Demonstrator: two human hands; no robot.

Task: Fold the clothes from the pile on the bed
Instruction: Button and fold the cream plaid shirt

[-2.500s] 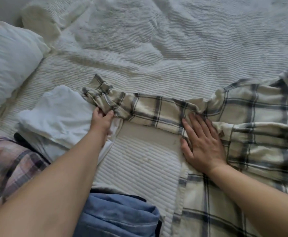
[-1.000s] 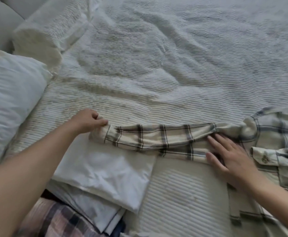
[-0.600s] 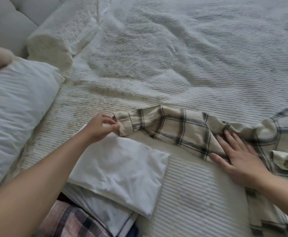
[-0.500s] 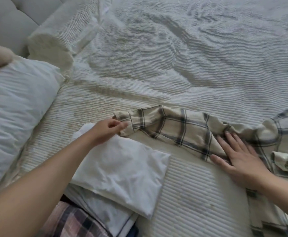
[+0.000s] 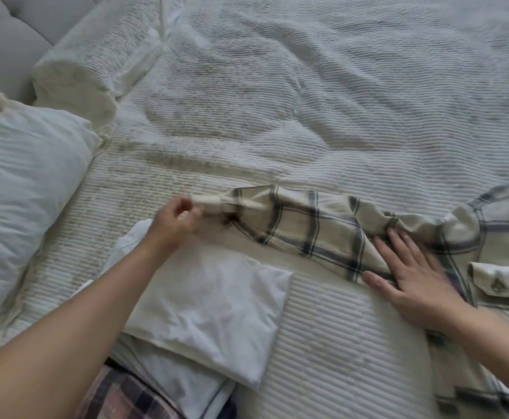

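Two hands work on the plaid shirt (image 5: 353, 234) lying on the bed (image 5: 307, 101): the left hand (image 5: 174, 222) pinches the cuff, the right hand (image 5: 416, 276) presses flat, fingers straight, on the sleeve.

Cream plaid shirt (image 5: 504, 237) lies spread on the bed, its sleeve (image 5: 304, 234) stretched out leftward.

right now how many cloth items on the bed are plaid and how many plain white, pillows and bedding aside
plaid: 2, the cream plaid shirt and the pink plaid piece
plain white: 2, the folded white garment and the white piece under it
total: 4
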